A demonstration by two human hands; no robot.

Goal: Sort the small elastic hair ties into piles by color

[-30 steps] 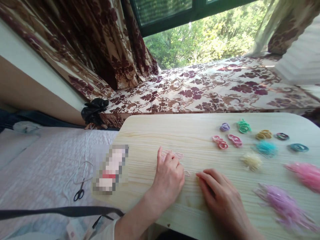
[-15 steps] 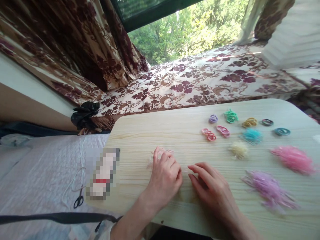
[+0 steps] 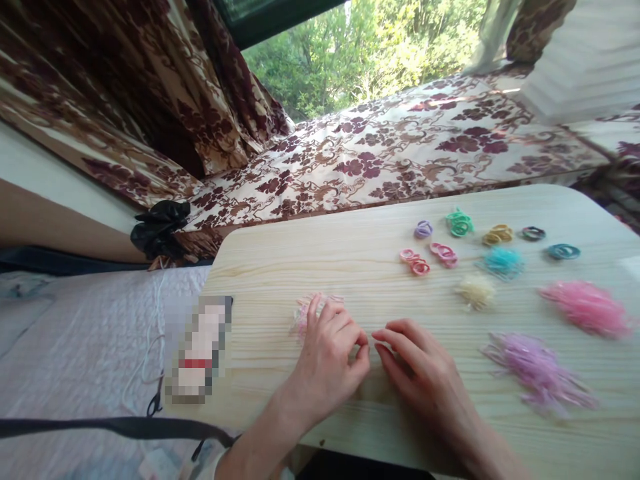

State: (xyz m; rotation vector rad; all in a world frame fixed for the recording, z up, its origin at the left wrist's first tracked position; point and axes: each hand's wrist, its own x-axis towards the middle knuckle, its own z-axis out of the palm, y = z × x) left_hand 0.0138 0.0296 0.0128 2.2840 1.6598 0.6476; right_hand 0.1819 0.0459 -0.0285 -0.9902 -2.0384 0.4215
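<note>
Head view shows pale pink strands [image 3: 301, 323] just at eleven o'clock of the left hand [image 3: 330, 347], probably light, soft and best pinched at loose ends, while its fingers [image 3: 359, 365] and those of the right hand [image 3: 423, 360] are curled, grasping what I cannot tell.

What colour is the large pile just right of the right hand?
The large pile is light purple; the head view shows it best.

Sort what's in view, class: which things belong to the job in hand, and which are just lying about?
Probably the job: left hand, right hand, pale strands, pink pile, lilac pile, cream pile, turquoise pile, coloured loops

Probably lying about: scissors, black bundle, strap, blurred item
</note>
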